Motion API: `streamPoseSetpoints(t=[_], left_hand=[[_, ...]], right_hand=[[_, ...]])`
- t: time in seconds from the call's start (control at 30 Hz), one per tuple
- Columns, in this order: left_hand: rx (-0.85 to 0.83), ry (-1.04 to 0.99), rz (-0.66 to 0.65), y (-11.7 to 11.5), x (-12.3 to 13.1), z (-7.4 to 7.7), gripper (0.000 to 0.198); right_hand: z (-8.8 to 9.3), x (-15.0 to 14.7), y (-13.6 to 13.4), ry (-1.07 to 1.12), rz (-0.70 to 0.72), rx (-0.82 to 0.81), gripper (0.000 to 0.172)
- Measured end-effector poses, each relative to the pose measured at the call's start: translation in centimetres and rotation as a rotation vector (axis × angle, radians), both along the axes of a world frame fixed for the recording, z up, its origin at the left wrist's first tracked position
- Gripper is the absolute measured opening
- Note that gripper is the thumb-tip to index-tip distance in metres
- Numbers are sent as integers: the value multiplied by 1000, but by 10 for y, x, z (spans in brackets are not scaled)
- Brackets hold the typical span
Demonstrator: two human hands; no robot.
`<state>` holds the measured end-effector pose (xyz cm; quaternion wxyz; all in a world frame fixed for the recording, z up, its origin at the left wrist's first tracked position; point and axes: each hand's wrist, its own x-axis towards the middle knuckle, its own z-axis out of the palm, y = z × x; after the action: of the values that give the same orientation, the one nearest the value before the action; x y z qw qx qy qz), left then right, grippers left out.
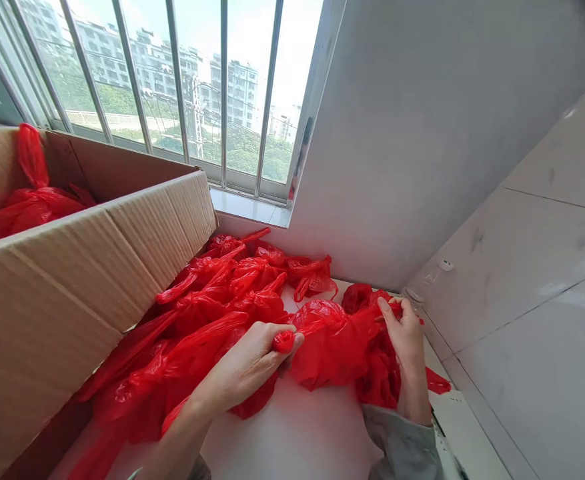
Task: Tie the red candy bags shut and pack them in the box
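A filled red plastic bag (329, 343) lies on the white surface (302, 433) between my hands. My left hand (252, 363) is closed, pinching one twisted handle of the bag. My right hand (405, 333) is closed on the bag's other handle at its right side. A heap of several knotted red bags (207, 307) lies just beyond and left of my left hand.
A large open cardboard box (72, 280) fills the left, with more red bags (27, 203) inside. A barred window (172, 87) is behind, grey wall (422, 133) ahead, tiled wall (532, 267) on the right. A small clear object (415, 293) sits by the tiled wall.
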<state>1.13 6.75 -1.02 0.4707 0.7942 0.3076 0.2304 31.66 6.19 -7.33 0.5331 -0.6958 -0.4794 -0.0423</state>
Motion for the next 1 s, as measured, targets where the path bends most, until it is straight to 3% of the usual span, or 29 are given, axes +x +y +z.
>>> streamPoseSetpoints(t=[0.17,0.3,0.37,0.43,0.53,0.63,0.8,0.9,1.0], left_hand=[[-2,63,29,-2,0,0,23],[4,81,35,-3,-4,-1,22],[5,89,38,-2,-5,-1,24],[17,118,47,-2,-7,-1,24],[95,165,53,-3,-10,1,23],[176,169,82,-7,-14,1,12],[208,209,336,-16,-27,-3,56],[288,208,425,-13,-38,-5,60],[353,223,403,-8,-45,-6,56]], right_hand=[[24,-18,-21,-206,-19,-67,55],[33,-43,-34,-374,325,-371,47],[32,-51,-35,-328,478,-548,50],[29,-55,-32,-289,553,-627,49],[27,-57,-24,-302,579,-565,49],[31,-61,-11,-331,513,-457,51],[42,-65,28,-374,436,-363,53],[46,-66,61,-400,421,-325,49],[38,-71,87,-447,478,-351,31]])
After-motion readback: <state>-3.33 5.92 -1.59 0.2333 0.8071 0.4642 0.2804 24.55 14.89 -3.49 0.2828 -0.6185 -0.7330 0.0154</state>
